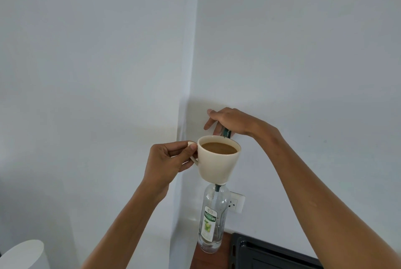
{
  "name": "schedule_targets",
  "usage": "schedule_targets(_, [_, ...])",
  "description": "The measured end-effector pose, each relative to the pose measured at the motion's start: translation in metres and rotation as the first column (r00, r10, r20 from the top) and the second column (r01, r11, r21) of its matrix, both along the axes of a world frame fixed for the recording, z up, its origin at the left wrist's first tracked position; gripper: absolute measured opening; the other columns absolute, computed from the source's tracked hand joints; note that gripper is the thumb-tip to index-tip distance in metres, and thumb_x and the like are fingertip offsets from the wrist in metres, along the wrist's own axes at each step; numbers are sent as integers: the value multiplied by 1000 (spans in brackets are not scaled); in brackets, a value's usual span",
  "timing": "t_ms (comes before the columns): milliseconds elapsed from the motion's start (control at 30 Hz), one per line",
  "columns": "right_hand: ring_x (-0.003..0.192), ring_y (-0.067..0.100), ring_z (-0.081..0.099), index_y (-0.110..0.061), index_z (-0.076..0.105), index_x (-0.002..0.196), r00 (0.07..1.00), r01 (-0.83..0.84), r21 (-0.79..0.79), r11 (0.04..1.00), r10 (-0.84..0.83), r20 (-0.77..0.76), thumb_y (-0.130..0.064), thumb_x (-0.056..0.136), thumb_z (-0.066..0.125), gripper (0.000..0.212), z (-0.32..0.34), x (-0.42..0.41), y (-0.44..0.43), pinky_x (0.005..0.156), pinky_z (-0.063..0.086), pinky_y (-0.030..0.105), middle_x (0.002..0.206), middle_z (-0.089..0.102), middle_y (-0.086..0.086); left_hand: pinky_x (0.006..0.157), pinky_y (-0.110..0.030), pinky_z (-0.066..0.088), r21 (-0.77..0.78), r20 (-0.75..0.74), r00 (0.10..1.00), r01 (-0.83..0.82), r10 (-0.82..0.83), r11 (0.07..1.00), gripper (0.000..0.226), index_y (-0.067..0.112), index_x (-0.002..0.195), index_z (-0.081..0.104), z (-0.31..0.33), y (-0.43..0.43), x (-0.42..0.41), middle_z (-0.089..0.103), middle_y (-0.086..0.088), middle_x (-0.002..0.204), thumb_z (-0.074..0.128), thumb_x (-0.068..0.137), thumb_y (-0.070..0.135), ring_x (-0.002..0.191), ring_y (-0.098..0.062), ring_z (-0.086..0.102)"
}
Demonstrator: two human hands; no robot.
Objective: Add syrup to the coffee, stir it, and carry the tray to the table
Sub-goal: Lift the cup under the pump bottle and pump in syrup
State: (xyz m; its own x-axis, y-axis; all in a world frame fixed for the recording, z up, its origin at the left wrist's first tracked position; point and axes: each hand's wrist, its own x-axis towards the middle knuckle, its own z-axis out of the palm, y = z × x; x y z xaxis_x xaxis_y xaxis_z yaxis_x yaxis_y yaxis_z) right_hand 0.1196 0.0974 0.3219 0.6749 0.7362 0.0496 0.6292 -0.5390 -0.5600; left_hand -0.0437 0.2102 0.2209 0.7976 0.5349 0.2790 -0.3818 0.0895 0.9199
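A cream coffee cup (217, 164) filled with brown coffee is held up in the air by its handle, with my left hand (169, 160) pinching that handle. Behind and below it stands a clear syrup bottle (213, 218) with a green-and-white label and a dark green pump tube inside. My right hand (230, 121) lies palm-down on the green pump head (226, 133) just behind the cup's far rim. The cup hides the bottle's neck and the pump spout.
White walls meet in a corner behind the cup. A white wall socket (235, 202) sits right of the bottle. A dark tray (271, 255) lies on the brown counter (199, 258) at lower right. A white rounded object (23, 254) shows at the bottom left.
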Motion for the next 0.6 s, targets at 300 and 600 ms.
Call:
schedule_targets(300, [92,21,65,-18,72,121,1000,7,-47,999,-8,-19,-59,105,18,69,6,-3,2,71,51,27,97,71,8,76,-27,64,7,3,1000,-2,2,1000,12,8,94,81,2,1,-2,82,-15,85,70,89,6,81,-20,79])
schedule_targets(600, [85,17,65,-20,77,109,1000,29,30,999,-30,7,-62,103,22,69,-4,0,1,70,47,29,95,71,7,72,-24,63,-9,20,1000,7,-7,1000,12,8,94,81,4,3,0,81,-15,86,70,90,5,79,-19,79])
